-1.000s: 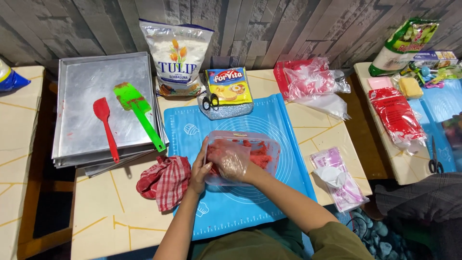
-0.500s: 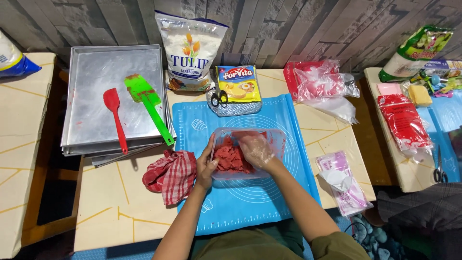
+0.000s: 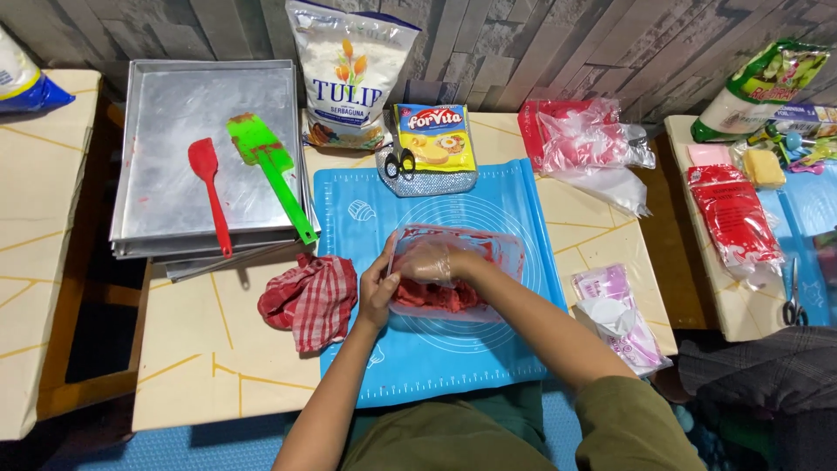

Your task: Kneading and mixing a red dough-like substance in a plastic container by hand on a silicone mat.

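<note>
Red dough is worked in one clear tub on the blue mat.

The tub's near wall is steadied by the bare left hand; the gloved right hand is clenched on dough, largely hidden beneath it. Two spatulas are counted.

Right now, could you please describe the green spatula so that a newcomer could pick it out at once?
Start at the stack of silver metal baking trays on the table's far left. Two spatulas lie on top; the green plastic spatula is the right-hand one, its handle overhanging the tray edge. It is broader and longer than the small red silicone spatula beside it.
</note>
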